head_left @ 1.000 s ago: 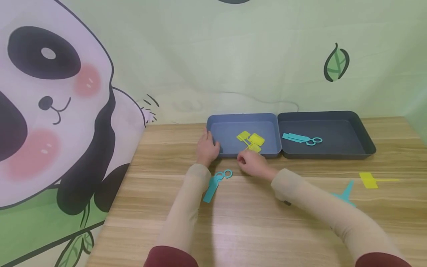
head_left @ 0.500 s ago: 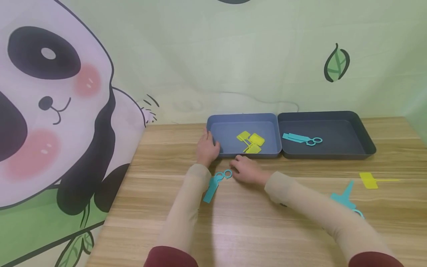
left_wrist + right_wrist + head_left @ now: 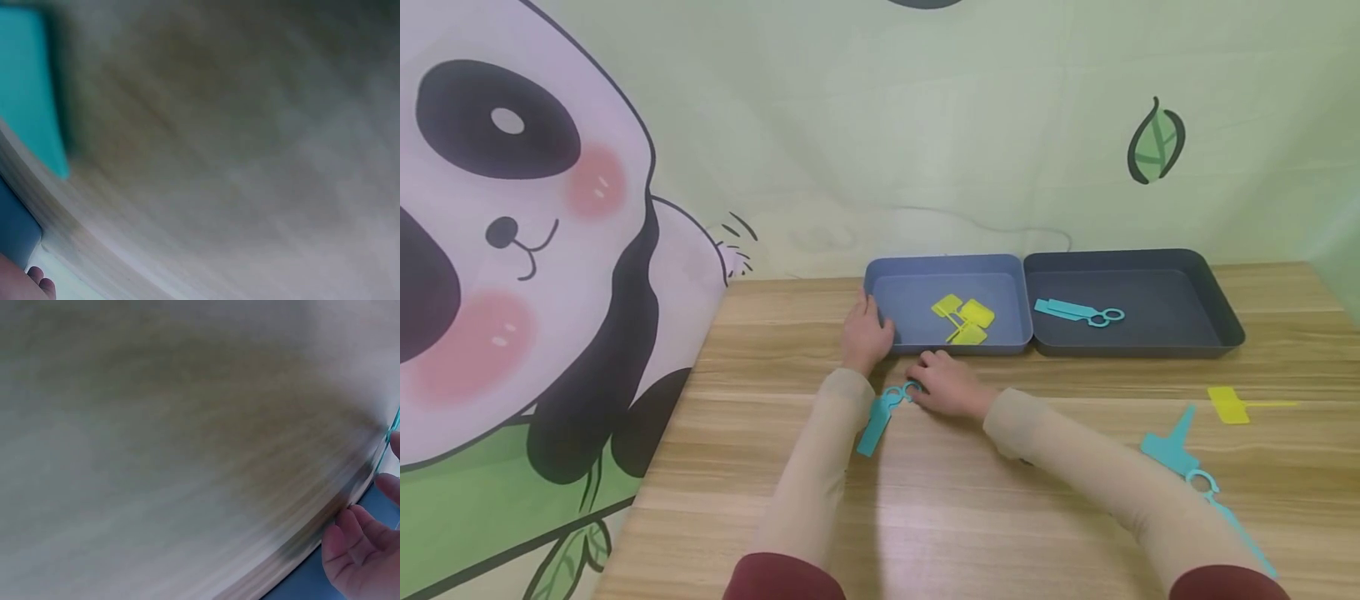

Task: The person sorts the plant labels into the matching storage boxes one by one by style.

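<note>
My left hand (image 3: 867,335) holds the front left corner of the blue tray (image 3: 951,266), fingers along the outer side wall and thumb over the rim. In front of it on the wooden table lies a pair of teal flat strips (image 3: 874,429) with ring ends, partly covered by the left sleeve. My right hand (image 3: 951,384) is at those rings, its thumb and fingertips overlapping the right one. The right wrist view shows its fingers (image 3: 351,537) loosely bent, with a gap between thumb and forefinger beside a teal edge. Several yellow tags (image 3: 976,313) with thin stems lie inside the blue tray.
A black tray (image 3: 1221,321) adjoins the blue one and contains teal ringed strips (image 3: 1071,311). On the right of the table lie a yellow tag (image 3: 1228,405) and more teal pieces (image 3: 1172,452), partly by the right sleeve. A panda-printed backdrop (image 3: 865,125) stands behind the table.
My right hand has moved away from the blue tray's front rim, left and toward me, to the teal rings. The yellow tags lie in the tray. My left hand has stayed put.
</note>
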Action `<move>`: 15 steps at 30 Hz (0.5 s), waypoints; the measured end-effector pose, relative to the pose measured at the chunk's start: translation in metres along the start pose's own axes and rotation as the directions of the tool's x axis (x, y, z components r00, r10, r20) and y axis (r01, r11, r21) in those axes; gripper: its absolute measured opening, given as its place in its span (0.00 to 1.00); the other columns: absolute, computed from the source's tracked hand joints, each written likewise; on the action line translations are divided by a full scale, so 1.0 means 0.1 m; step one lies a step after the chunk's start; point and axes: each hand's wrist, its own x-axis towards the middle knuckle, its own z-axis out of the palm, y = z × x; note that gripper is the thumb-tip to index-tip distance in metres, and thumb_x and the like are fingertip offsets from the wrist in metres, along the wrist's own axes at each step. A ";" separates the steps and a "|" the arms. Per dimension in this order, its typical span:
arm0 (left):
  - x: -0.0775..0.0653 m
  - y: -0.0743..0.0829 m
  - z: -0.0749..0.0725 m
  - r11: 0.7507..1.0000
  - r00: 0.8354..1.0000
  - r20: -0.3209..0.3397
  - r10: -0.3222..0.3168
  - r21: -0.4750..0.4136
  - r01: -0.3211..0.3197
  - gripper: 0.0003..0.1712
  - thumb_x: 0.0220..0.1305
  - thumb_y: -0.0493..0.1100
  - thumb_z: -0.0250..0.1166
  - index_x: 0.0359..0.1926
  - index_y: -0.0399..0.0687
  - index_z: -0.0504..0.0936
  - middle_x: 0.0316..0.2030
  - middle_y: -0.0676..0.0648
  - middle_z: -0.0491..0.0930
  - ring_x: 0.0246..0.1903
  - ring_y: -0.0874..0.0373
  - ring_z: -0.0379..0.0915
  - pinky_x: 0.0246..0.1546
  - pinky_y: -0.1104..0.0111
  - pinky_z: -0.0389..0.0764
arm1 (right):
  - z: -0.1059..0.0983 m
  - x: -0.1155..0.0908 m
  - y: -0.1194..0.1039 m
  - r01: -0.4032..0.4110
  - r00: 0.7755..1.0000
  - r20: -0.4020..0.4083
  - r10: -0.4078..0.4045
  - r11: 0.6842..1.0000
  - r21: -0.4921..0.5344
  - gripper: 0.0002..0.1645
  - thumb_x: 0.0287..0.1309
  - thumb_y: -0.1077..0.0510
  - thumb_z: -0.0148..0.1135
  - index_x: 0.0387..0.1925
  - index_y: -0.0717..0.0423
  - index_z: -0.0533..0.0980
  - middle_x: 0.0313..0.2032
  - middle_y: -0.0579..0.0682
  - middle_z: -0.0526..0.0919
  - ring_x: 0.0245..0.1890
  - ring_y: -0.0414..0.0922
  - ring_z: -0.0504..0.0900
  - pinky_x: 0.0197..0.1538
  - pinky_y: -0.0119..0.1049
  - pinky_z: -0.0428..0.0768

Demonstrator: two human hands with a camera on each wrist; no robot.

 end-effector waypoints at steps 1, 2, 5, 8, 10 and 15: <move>0.00 0.00 0.00 1.000 1.000 0.001 -0.001 0.001 0.001 0.34 0.62 0.51 0.43 0.65 0.36 0.53 0.68 0.43 0.43 0.66 0.51 0.47 0.66 0.65 0.51 | 0.01 0.00 0.00 0.002 1.000 -0.002 -0.002 1.000 -0.003 0.17 0.55 0.49 0.53 0.44 0.51 0.76 0.36 0.51 0.73 0.34 0.45 0.68 0.31 0.36 0.71; 0.00 0.00 -0.01 1.000 1.000 0.001 -0.001 0.003 0.001 0.34 0.62 0.51 0.43 0.65 0.36 0.53 0.68 0.43 0.43 0.66 0.51 0.47 0.66 0.65 0.52 | 0.02 0.01 0.00 0.004 1.000 -0.004 -0.004 1.000 -0.006 0.17 0.55 0.49 0.53 0.44 0.51 0.76 0.37 0.51 0.73 0.34 0.45 0.68 0.31 0.36 0.71; -0.01 0.00 -0.01 1.000 1.000 0.007 -0.003 0.004 0.003 0.35 0.62 0.51 0.43 0.65 0.36 0.53 0.68 0.43 0.43 0.66 0.51 0.47 0.66 0.65 0.52 | 0.05 0.00 0.01 0.016 1.000 -0.023 -0.016 1.000 -0.011 0.15 0.54 0.50 0.55 0.42 0.51 0.77 0.37 0.51 0.73 0.35 0.46 0.68 0.31 0.37 0.72; 0.00 0.00 -0.01 1.000 1.000 0.007 -0.001 0.004 0.001 0.35 0.62 0.51 0.43 0.65 0.36 0.53 0.68 0.42 0.43 0.66 0.50 0.48 0.66 0.65 0.52 | 0.05 -0.01 0.01 0.021 0.999 -0.038 -0.022 1.000 -0.020 0.14 0.53 0.51 0.57 0.40 0.51 0.77 0.38 0.51 0.73 0.36 0.47 0.69 0.31 0.38 0.73; 0.00 0.00 -0.01 1.000 1.000 0.009 -0.001 0.004 0.001 0.35 0.62 0.51 0.43 0.65 0.36 0.52 0.68 0.42 0.43 0.66 0.50 0.47 0.66 0.65 0.52 | 0.05 -0.01 0.01 0.021 0.999 -0.043 -0.022 0.999 -0.027 0.13 0.52 0.51 0.57 0.39 0.51 0.77 0.39 0.52 0.73 0.36 0.47 0.69 0.32 0.38 0.74; 0.01 -0.01 -0.01 1.000 1.000 0.007 0.002 0.000 -0.002 0.35 0.62 0.51 0.43 0.65 0.36 0.52 0.68 0.42 0.42 0.66 0.51 0.47 0.66 0.65 0.51 | 0.03 -0.02 0.01 0.013 1.000 -0.013 -0.014 0.999 -0.032 0.13 0.53 0.52 0.57 0.39 0.52 0.77 0.41 0.52 0.73 0.38 0.48 0.70 0.34 0.40 0.75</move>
